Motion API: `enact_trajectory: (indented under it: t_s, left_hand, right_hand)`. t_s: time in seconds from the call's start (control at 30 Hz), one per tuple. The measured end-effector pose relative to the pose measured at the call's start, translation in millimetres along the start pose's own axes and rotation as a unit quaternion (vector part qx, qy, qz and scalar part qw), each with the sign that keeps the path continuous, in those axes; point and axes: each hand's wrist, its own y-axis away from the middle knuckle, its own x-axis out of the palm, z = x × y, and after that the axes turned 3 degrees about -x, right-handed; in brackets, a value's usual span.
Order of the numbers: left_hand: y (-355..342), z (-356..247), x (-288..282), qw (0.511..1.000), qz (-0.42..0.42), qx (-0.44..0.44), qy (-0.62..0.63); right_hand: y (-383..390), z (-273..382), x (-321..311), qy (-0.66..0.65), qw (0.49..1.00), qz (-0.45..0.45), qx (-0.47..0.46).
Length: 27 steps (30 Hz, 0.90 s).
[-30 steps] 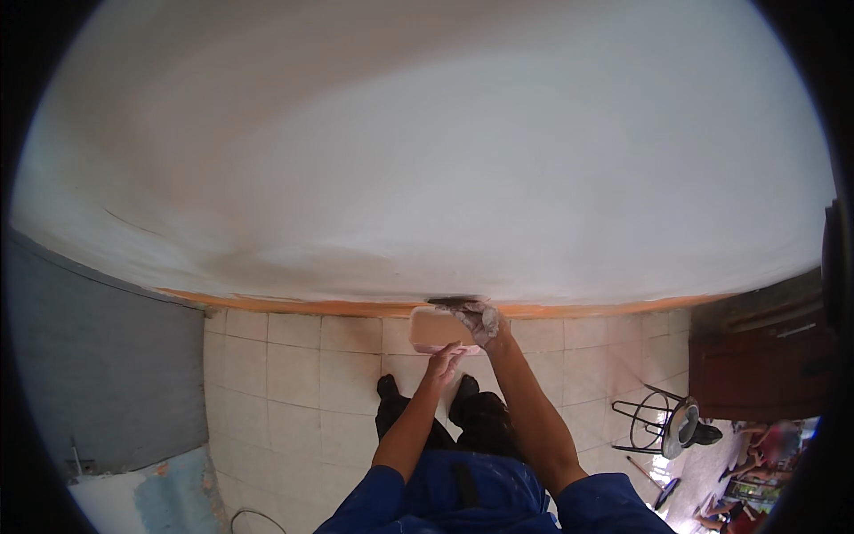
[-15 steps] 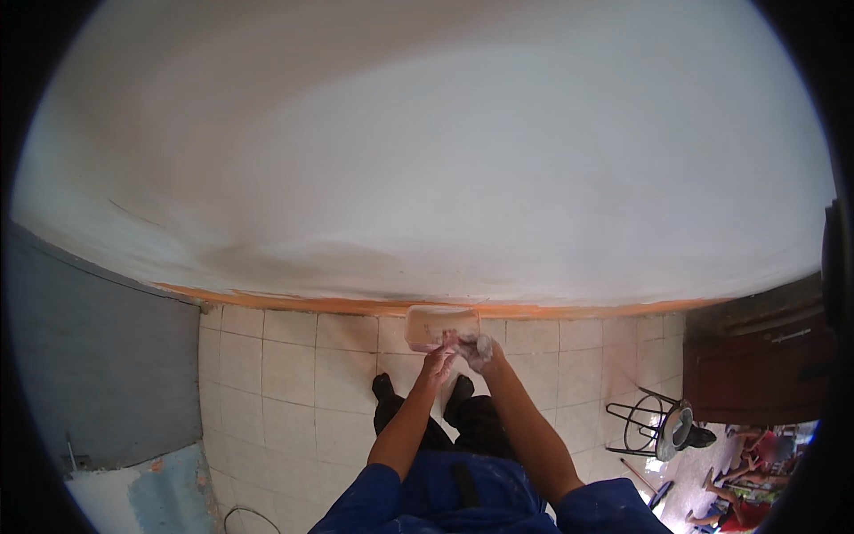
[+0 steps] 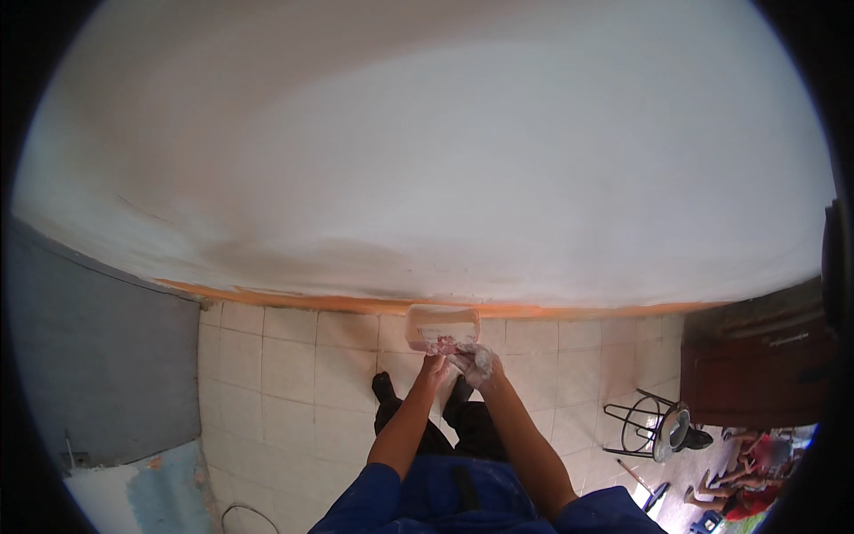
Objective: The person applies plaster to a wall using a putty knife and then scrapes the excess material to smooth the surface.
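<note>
- Nearest, the person's blue shirt (image 3: pixel 436 498) fills the lower edge, both forearms reaching forward from its sleeves.
- The left hand (image 3: pixel 435 367) and the right hand (image 3: pixel 477 363) are together, fingers meeting, with whitish and pinkish smears; they are too small here to tell whether either grips anything.
- The translucent rectangular tub (image 3: pixel 412 327) sits just beyond the fingers, its near edge overlapped by them.
- Below, dark shoes (image 3: pixel 382 385) stand on the pale tiled floor (image 3: pixel 289 374).
- Past the tub, an orange strip (image 3: pixel 302 302) runs along the foot of the white wall (image 3: pixel 463 169).
- Off to the right are a black-legged stool (image 3: pixel 663 438), a dark brown door (image 3: pixel 738 378) and people in red (image 3: pixel 752 498).
</note>
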Motion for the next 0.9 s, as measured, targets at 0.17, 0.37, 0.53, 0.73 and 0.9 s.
enact_trajectory:
  t_s: [0.17, 0.37, 0.53, 0.73, 0.9]
  left_hand:
    - [-14, -10, -17, 0.991, 0.018, -0.081, -0.100]
    - [-13, -21, -28, 0.995, 0.004, -0.071, -0.074]
    - [-3, -15, -17, 0.998, 0.039, -0.044, -0.031]
    - [-17, -9, -38, 0.995, -0.005, -0.072, -0.071]
    - [0, -21, -44, 0.993, -0.001, -0.045, -0.106]
  right_hand:
    - [-70, 16, -4, 0.012, 0.992, -0.124, 0.010]
    - [-13, 7, 102, 0.343, 0.930, -0.082, -0.104]
    - [21, -1, 67, 0.161, 0.968, -0.193, 0.011]
    - [-72, -13, -32, 0.381, 0.923, -0.049, -0.004]
    - [-72, -13, 76, 0.070, 0.989, -0.124, -0.034]
